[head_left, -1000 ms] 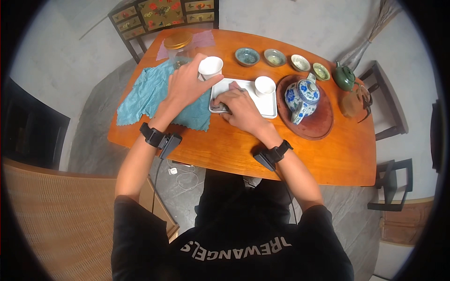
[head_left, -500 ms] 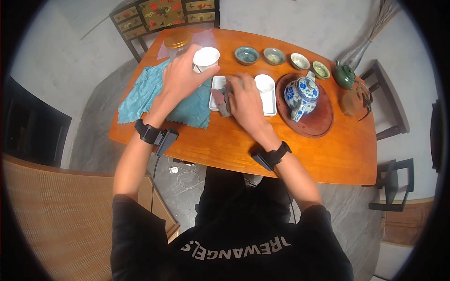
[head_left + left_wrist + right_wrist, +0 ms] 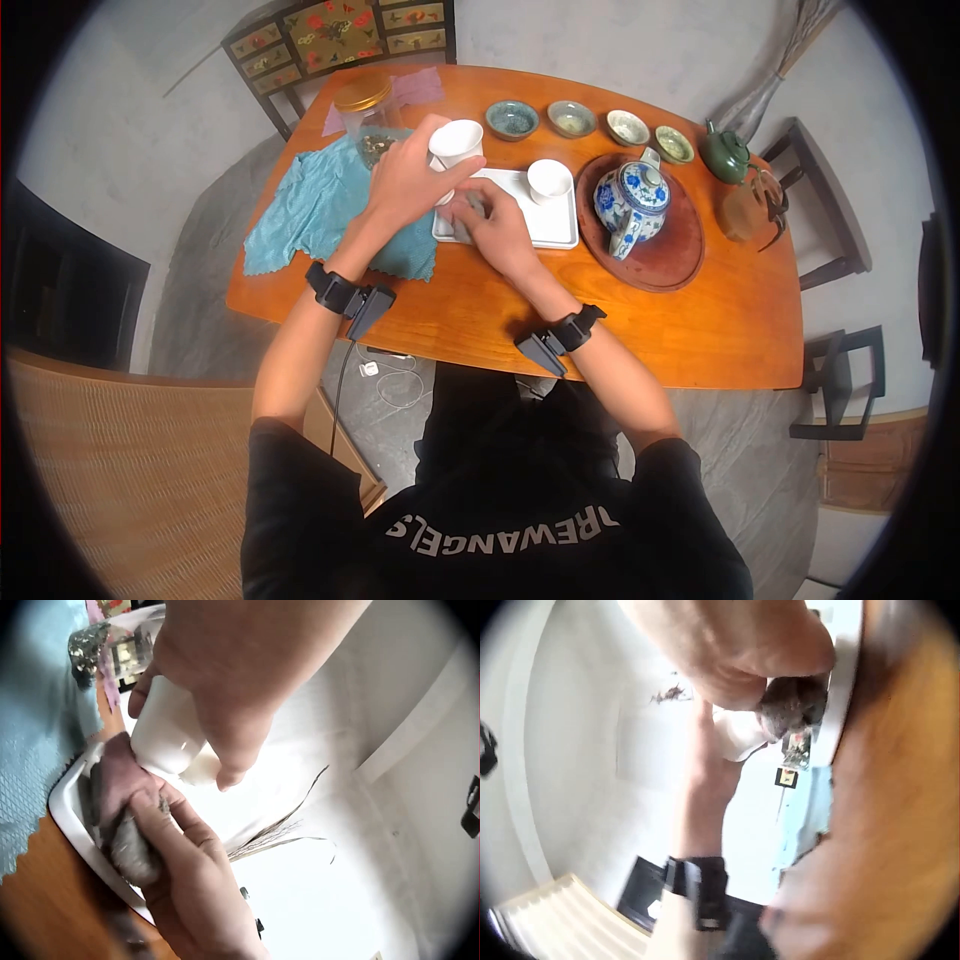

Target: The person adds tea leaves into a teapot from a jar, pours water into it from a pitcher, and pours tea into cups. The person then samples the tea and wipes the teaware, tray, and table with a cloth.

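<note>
My left hand point(image 3: 402, 182) grips a white cup point(image 3: 457, 146) above the left end of a white tray point(image 3: 556, 236). Just below it, my right hand point(image 3: 503, 236) pinches a bunched grey and pink cloth point(image 3: 124, 776) between thumb and fingers. The cloth's pink part lies right at the lower end of the cup in the left wrist view. A second white cup point(image 3: 550, 182) stands upright on the tray's right half. In the right wrist view, the right hand's fingers cover much of the dark cloth point(image 3: 791, 701).
A blue cloth point(image 3: 315, 205) and a gold-lidded glass jar point(image 3: 365, 100) lie left of the tray. To its right, a blue-and-white teapot point(image 3: 632, 198) stands on a round reddish board point(image 3: 672, 265). Several bowls point(image 3: 571, 118) line the back edge, with a green teapot point(image 3: 728, 155) beyond.
My right hand lifted its fingers off the cloth on the tray, then took hold of it and moved left toward the cup. The left hand keeps its grip on the cup.
</note>
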A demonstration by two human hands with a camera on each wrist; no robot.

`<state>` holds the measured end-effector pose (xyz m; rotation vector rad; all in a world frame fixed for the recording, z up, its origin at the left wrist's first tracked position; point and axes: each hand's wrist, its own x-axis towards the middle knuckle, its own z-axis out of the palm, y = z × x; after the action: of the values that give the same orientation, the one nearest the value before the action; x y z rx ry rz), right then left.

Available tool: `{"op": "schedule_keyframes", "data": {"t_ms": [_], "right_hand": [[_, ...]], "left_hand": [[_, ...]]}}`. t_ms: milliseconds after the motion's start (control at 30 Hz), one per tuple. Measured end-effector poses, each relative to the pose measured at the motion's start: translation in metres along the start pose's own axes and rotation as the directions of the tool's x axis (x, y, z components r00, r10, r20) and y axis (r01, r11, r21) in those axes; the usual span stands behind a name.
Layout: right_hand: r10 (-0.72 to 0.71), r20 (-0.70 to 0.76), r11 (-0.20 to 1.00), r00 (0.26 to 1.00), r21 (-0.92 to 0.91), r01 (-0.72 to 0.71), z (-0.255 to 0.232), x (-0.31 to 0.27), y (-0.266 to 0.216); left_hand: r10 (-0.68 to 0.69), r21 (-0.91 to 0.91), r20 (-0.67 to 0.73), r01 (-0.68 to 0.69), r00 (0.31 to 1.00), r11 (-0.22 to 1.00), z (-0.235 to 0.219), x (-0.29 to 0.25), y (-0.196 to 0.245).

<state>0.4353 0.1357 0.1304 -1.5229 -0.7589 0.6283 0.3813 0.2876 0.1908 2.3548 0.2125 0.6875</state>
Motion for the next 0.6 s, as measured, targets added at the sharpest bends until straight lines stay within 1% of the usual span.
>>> {"op": "schedule_keyframes", "data": {"t_ms": [33,67,100,133,167,233,267,300,333,367,433,467,533,567,600], "right_hand": [[0.036,-0.061,0.910,0.998,0.414,-0.007,0.003,0.001,0.002],[0.038,-0.060,0.909,0.997,0.416,-0.010,0.002,0.002,0.005],[0.212,0.125,0.623,0.969,0.746,-0.233,0.001,0.003,0.007],[0.280,0.355,0.194,0.892,0.889,-0.415,0.000,0.003,0.007],[0.280,0.354,0.193,0.892,0.890,-0.414,-0.002,0.003,0.009],[0.172,0.391,0.011,0.904,0.917,-0.399,-0.004,0.004,0.011],[0.170,0.392,0.009,0.904,0.917,-0.399,-0.005,0.003,-0.003],[0.263,0.267,0.047,0.927,0.956,-0.289,-0.008,0.002,-0.018],[0.350,0.133,0.094,0.927,0.980,-0.176,-0.009,0.000,-0.033],[0.350,0.131,0.092,0.928,0.981,-0.173,-0.011,-0.002,-0.038],[0.296,0.084,0.215,0.951,0.965,-0.152,-0.014,-0.014,-0.044],[0.299,0.080,0.210,0.951,0.967,-0.148,-0.014,-0.025,-0.052],[0.264,0.061,0.295,0.963,0.945,-0.141,-0.015,-0.056,-0.063],[0.268,0.062,0.299,0.961,0.943,-0.144,-0.018,-0.071,-0.060],[0.248,0.066,0.295,0.967,0.945,-0.140,-0.024,-0.087,-0.057]], "left_hand": [[0.014,-0.013,-0.008,-0.014,1.000,1.000,0.000,0.000,0.006],[0.012,-0.013,-0.005,-0.012,1.000,1.000,0.000,0.000,0.011],[0.025,-0.017,-0.022,-0.025,0.999,1.000,0.001,-0.001,0.017],[0.040,-0.021,-0.041,-0.041,0.998,0.999,0.001,0.000,0.022],[0.041,-0.021,-0.039,-0.042,0.998,0.999,-0.001,0.000,0.025],[0.074,0.016,-0.034,-0.074,0.997,0.997,-0.005,0.000,0.030],[0.074,0.018,-0.033,-0.073,0.997,0.997,-0.009,-0.002,0.035],[0.068,0.102,0.000,-0.068,0.998,0.992,-0.015,-0.006,0.040],[0.061,0.184,0.034,-0.066,0.998,0.981,-0.017,-0.008,0.042],[0.062,0.186,0.037,-0.068,0.997,0.980,-0.017,-0.008,0.040],[0.131,0.184,-0.038,-0.122,0.991,0.975,-0.015,-0.010,0.033],[0.132,0.184,-0.030,-0.124,0.991,0.975,-0.015,-0.008,0.034],[0.129,0.226,-0.072,-0.110,0.989,0.968,-0.014,0.000,0.035],[0.124,0.220,-0.074,-0.105,0.989,0.970,-0.009,0.004,0.031],[0.157,0.223,-0.064,-0.139,0.986,0.965,-0.002,0.008,0.025]]}}
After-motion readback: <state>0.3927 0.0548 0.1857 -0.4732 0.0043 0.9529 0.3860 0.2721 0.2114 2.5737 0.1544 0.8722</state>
